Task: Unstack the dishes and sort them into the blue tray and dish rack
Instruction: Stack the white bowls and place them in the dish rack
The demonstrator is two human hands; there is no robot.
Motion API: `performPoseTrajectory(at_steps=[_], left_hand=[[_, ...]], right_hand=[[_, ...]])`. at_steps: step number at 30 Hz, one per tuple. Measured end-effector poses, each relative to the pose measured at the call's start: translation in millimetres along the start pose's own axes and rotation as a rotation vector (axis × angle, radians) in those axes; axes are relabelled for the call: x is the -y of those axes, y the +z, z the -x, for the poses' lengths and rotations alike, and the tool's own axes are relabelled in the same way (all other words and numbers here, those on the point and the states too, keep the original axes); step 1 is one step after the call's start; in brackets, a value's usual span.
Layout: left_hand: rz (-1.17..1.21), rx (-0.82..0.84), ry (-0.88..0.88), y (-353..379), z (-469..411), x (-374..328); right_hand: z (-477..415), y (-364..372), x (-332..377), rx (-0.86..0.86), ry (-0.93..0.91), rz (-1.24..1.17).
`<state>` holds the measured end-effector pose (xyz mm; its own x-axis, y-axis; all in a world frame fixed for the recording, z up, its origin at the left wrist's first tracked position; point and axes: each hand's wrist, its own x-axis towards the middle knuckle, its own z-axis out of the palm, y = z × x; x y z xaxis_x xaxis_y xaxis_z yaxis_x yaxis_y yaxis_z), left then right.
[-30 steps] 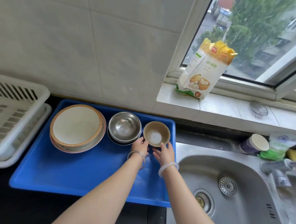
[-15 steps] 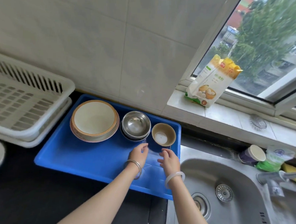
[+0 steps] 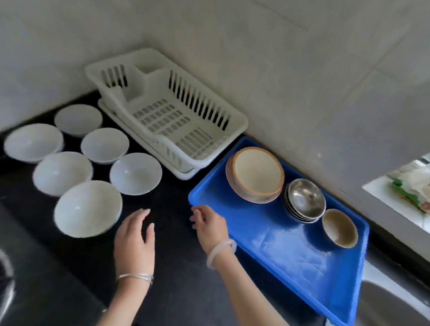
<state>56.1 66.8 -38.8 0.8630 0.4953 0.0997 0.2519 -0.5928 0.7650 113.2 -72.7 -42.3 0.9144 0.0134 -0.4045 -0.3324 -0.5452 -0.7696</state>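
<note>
My left hand (image 3: 135,236) hovers flat over the black countertop (image 3: 172,285), fingers spread and loose, holding nothing; the nearest of the six white ceramic bowls (image 3: 88,208) lies just beside it, off my fingertips toward the counter's left side. The other five white bowls sit apart from one another in a cluster behind that one, reaching back toward the tiled wall, and motion blur softens their rims, so I cannot tell whether any two touch. My right hand (image 3: 209,226) is also slack and empty, fingers curled a little, poised at the near left corner of the rectangular blue plastic tray (image 3: 291,261), seemingly not gripping its edge. Along the tray's far edge, well apart from my right hand, stand a stack of wide tan-rimmed cream plates (image 3: 255,175), then a nested stack of shiny steel bowls (image 3: 304,198) just beside it, then a small brown ceramic bowl (image 3: 340,228) near the tray's far right corner. The white slotted plastic dish rack (image 3: 167,110) rests on the counter against the wall, between the white bowls and the tray, with nothing inside.
</note>
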Motion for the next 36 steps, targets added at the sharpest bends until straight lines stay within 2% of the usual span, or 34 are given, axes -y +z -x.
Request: performPoseTrajectory(at_steps=[3,6,8,12,14,17,23,28,36], left_hand=[[-0.129,-0.132,-0.068,-27,-16,45],[-0.158,-0.187,-0.205,-45,-28,80],[-0.044,-0.175,-0.306,-52,-35,95],[0.477,-0.135,-0.554,-57,-48,100],[0.545,-0.130,-0.628,-58,-50,101],[0.533,-0.111,-0.627,-59,-49,108],[0.681,-0.097,-0.655,-59,-52,118],[0.822,-0.122,-0.716,-63,-60,118],[0.851,-0.049,-0.721,-71,-66,125]], right_hand=[[-31,44,33,0.093,0.020,0.092],[-63,74,60,0.118,0.128,0.077],[-79,89,71,0.129,0.220,-0.036],[-94,105,80,0.068,0.328,-0.355],[-92,105,83,0.000,0.318,-0.432],[-79,95,87,-0.074,0.244,-0.440],[-53,77,106,-0.054,0.052,-0.216],[-39,97,119,0.038,0.070,0.006],[-27,127,129,0.093,0.061,0.238]])
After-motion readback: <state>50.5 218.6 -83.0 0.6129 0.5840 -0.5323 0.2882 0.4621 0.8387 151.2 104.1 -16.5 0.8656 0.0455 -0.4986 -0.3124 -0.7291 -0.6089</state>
